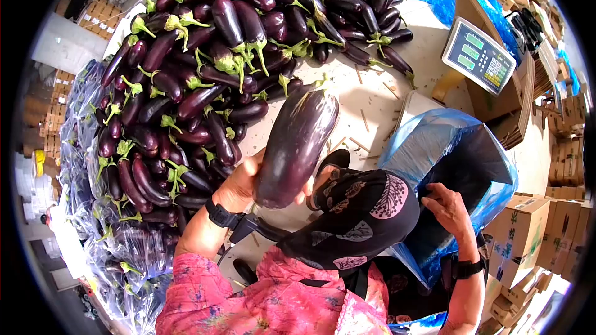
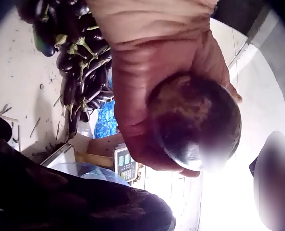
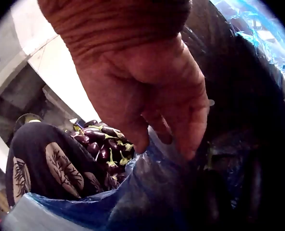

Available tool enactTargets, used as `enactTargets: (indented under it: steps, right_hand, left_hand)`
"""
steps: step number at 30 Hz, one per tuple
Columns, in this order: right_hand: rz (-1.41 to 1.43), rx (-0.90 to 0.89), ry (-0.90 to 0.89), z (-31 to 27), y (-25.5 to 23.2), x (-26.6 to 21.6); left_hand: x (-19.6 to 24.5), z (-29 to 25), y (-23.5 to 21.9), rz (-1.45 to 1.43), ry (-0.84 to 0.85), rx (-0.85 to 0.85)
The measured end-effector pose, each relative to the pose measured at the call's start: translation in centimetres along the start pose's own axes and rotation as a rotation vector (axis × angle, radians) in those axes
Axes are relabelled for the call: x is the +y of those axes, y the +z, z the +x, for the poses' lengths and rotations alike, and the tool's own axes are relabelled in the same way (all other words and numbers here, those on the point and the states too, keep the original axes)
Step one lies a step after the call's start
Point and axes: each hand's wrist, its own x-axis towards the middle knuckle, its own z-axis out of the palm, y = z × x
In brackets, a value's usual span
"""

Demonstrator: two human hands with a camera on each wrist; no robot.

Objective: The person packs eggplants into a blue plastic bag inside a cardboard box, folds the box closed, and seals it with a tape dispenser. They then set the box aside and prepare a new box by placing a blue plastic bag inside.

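A large, glossy dark purple eggplant (image 1: 298, 142) is gripped in my left hand (image 1: 242, 181), raised over the floor beside the heap. The left wrist view shows the rounded end of this eggplant (image 2: 195, 122), with the palm and fingers of the left hand (image 2: 147, 96) wrapped along its side. My right hand (image 1: 448, 209) hangs over a box lined with a blue plastic bag (image 1: 406, 149), its fingers loosely bent. In the right wrist view, fingertips of the right hand (image 3: 147, 91) overlap the liner's raised edge (image 3: 152, 178), and nothing shows held between them.
A big heap of eggplants (image 1: 205, 74) covers the floor ahead and left, bordered by clear plastic sheeting (image 1: 84, 149). A digital scale display (image 1: 478, 56) stands beyond the lined box. Cardboard cartons (image 1: 515, 236) are stacked at right. My patterned dark trouser knee (image 1: 366, 211) sits between both hands.
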Motion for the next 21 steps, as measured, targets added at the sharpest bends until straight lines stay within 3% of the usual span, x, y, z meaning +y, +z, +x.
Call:
enactTargets:
  steps: [1,3,7,13,16,21]
  right_hand:
    - [-0.007,-0.006,0.002,0.0,0.1,0.0]
    - [-0.014,-0.020,0.009,0.2,0.1,-0.2]
    - [-0.042,-0.026,-0.025,0.2,0.4,-0.3]
    - [-0.020,-0.031,-0.049,0.1,0.8,-0.1]
    - [-0.021,-0.066,-0.016,0.2,0.8,-0.4]
    - [0.003,-0.090,-0.087,0.7,1.4,0.8]
  left_hand:
    - [-0.3,-0.1,0.0,-0.084,0.003,-0.017]
    - [-1.0,0.2,0.8,-0.020,0.015,0.157]
    - [-1.1,0.2,0.4,-0.113,-0.006,0.245]
    - [-1.2,1.8,-0.9,-0.269,0.085,0.031]
    - [-1.1,1.8,-0.1,-0.192,0.169,0.200]
    - [-1.5,0.9,-2.9,-0.189,0.163,0.254]
